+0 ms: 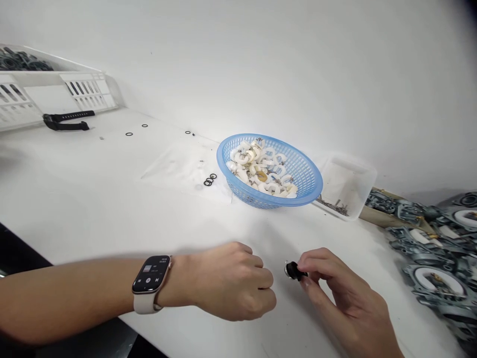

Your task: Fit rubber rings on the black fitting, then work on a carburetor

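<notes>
Between the thumb and fingers of my right hand (346,298) is a small black part with a silver rim (293,270). It is held just above the white table. To its left, my left hand (238,283) is closed in a fist, back of the hand up, with a smartwatch (151,274) on the wrist. Whatever may be inside the fist is hidden. Beyond both hands stands a blue plastic basket (311,186) of white ring-shaped pieces (274,176). A few black O-rings (209,181) lie left of the basket on a clear plastic sheet.
Metal carburetor-like bodies (428,248) are heaped along the right edge. A clear tub (363,194) with thin metal pins stands behind the basket's right side. At the far left are a white crate (89,92) of metal parts and a black wristband (67,122).
</notes>
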Tool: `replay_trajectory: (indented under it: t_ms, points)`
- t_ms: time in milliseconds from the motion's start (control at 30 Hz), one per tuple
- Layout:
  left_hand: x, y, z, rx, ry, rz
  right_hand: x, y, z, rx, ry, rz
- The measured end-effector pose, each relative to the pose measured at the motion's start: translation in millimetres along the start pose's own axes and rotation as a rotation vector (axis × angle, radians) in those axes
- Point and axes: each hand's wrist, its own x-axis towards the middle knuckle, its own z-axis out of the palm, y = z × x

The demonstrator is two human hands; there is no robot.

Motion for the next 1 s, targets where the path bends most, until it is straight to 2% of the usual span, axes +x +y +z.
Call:
replay_trajectory:
  t_ms: [500,667,833,1000]
  points:
    - [-1,1,1.3,-0.005,0.007,0.003,-2,-7,6,0.045,0.061,0.099]
    - [-2,1,2.4,-0.005,0.008,-0.002,-1,-5,7,0.023,0.062,0.088]
    - [-2,2,2.7,-0.006,0.012,0.002,1,-1,4,-0.035,0.014,0.044]
    - [0,0,3.1,0.059,-0.007,0.008,0,13,6,-0.223,-0.086,-0.015]
